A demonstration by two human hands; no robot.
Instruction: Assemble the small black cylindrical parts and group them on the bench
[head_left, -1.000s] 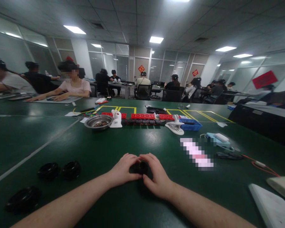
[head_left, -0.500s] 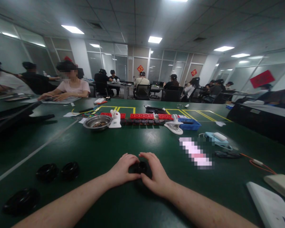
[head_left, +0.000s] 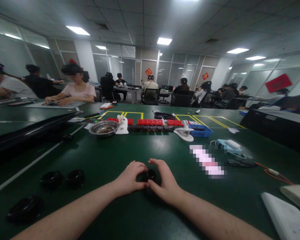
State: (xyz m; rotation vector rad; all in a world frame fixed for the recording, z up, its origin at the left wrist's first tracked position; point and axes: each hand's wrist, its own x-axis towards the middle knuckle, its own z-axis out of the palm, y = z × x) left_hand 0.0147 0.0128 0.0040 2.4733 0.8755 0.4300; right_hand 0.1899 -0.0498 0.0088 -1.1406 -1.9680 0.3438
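Note:
My left hand (head_left: 132, 177) and my right hand (head_left: 165, 184) meet over the middle of the table. Curved fingers and thumbs of both close round a small glossy black round part (head_left: 151, 175). Much of that part is hidden behind the fingers, and I cannot make out its exact kind. Left of my left forearm lie two black ring-shaped pieces, a left one (head_left: 51, 180) and a right one (head_left: 75, 178). Nearer to me is a larger, rounded black piece (head_left: 25, 209).
Ahead stand a metal bowl (head_left: 103, 129) of small parts, a red strip (head_left: 150, 122), white clamps (head_left: 184, 131) and a blue tray (head_left: 201, 131). A long black panel (head_left: 27, 128) reaches in from the left. At right are cables and a white box (head_left: 285, 215). Co-workers sit beyond.
The long black panel at the left has shifted and now shows a straight glossy edge. My hands stay round the black part, with only a slight shift of the view.

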